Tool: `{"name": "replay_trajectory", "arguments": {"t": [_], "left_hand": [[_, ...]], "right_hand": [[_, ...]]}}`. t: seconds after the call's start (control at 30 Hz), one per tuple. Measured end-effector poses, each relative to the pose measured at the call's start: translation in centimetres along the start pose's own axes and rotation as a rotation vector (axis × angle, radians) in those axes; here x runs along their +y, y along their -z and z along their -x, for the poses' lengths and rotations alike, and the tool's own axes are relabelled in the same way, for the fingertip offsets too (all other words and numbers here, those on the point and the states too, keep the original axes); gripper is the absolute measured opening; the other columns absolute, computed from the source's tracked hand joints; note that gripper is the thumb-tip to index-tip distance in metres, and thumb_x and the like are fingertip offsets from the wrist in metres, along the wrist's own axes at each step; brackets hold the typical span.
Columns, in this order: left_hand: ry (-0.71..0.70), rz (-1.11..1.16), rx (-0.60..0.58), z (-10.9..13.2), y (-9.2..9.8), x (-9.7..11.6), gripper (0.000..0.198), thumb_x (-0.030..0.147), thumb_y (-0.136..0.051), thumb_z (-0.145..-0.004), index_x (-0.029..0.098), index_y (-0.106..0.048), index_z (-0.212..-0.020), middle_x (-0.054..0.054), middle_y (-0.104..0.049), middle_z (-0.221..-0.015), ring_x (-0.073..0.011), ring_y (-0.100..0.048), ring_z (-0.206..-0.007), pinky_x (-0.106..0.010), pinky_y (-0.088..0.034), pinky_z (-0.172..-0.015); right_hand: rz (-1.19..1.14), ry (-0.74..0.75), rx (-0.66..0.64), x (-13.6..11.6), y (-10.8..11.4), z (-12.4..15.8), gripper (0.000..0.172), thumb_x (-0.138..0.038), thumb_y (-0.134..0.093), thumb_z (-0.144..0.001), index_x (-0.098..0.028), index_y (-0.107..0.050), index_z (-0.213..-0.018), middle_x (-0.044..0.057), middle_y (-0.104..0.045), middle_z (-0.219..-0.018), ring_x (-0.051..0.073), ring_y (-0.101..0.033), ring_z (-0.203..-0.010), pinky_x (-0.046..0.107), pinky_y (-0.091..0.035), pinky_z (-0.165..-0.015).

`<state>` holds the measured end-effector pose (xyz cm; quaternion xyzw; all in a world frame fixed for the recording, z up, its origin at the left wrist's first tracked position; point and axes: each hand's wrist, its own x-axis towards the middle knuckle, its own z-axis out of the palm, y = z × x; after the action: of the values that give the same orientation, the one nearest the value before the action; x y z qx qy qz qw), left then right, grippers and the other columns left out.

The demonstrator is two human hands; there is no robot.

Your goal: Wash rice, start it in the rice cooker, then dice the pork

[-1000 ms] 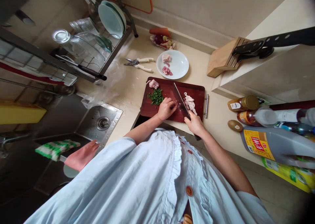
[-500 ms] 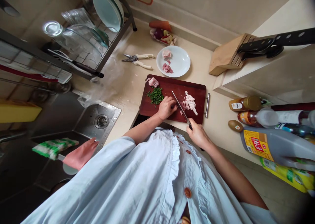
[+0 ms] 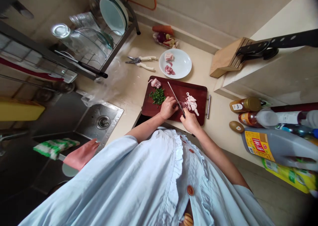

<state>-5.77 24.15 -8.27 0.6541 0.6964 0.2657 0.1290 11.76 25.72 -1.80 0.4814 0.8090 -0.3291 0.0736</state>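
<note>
My right hand (image 3: pixel 190 120) is closed round the handle of a kitchen knife (image 3: pixel 174 94), its blade slanting up and left over the dark red cutting board (image 3: pixel 198 87). Just left of the blade, the curled fingers of my left hand (image 3: pixel 169 108) press down on a piece of meat, mostly hidden under the fingertips. Right of the knife lie small diced pieces of pale, fatty meat (image 3: pixel 191 103), with some redder bits beside the blade. Chopped green vegetable pieces (image 3: pixel 157 96) form a heap at the board's left, below a larger pink meat chunk (image 3: pixel 156 83).
Beyond the board stand a white plate (image 3: pixel 182 64) with meat pieces and kitchen shears (image 3: pixel 141 61). A knife block (image 3: pixel 225 59) and several bottles (image 3: pixel 258 143) line the right side. A metal sink (image 3: pixel 86 120) and dish rack (image 3: pixel 111 54) are at left.
The knife and my right hand have moved up and left, bringing the blade further over the board beside my left fingers. My left hand stays in nearly the same place.
</note>
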Motion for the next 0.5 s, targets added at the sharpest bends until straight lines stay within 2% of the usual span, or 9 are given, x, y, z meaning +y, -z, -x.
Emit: {"name": "replay_trajectory", "arguments": {"t": [0.2,0.33,0.43,0.5], "left_hand": [[-0.044,-0.011,-0.024,0.2,0.0,0.3,0.004,0.019,-0.059,-0.078,0.017,-0.062,-0.076,-0.006,-0.058,-0.082,-0.0207,-0.048,-0.081,-0.032,-0.043,-0.073],[-0.114,0.006,-0.067,0.7,-0.2,0.3,0.003,0.018,-0.06,-0.077,0.017,-0.062,-0.076,-0.005,-0.058,-0.08,-0.0201,-0.048,-0.08,-0.032,-0.042,-0.073],[-0.099,0.006,-0.009,0.9,0.0,0.0,0.011,0.022,-0.059,-0.081,0.018,-0.059,-0.07,-0.005,-0.055,-0.076,-0.0196,-0.048,-0.079,-0.032,-0.042,-0.072],[-0.082,0.03,0.061,1.0,0.3,0.0,0.011,0.025,-0.058,-0.084,0.018,-0.061,-0.075,-0.005,-0.057,-0.081,-0.0196,-0.049,-0.082,-0.033,-0.043,-0.074]], "right_hand": [[-0.001,-0.024,-0.038,0.6,-0.3,0.8,0.034,-0.024,-0.042,-0.084,-0.019,-0.054,-0.115,0.007,-0.068,-0.075,0.022,-0.063,-0.07,0.025,-0.038,-0.06],[-0.047,0.021,0.014,-0.1,0.0,-0.9,0.037,-0.025,-0.043,-0.083,-0.018,-0.055,-0.116,0.01,-0.069,-0.087,0.024,-0.064,-0.078,0.028,-0.043,-0.066],[-0.124,0.03,0.034,0.1,0.7,-1.5,0.04,-0.025,-0.046,-0.08,-0.02,-0.056,-0.119,0.009,-0.068,-0.096,0.023,-0.064,-0.084,0.028,-0.045,-0.071],[-0.161,-0.031,0.047,0.6,1.2,-0.6,0.043,-0.027,-0.047,-0.081,-0.021,-0.055,-0.122,0.008,-0.068,-0.091,0.022,-0.064,-0.08,0.027,-0.045,-0.068]]}}
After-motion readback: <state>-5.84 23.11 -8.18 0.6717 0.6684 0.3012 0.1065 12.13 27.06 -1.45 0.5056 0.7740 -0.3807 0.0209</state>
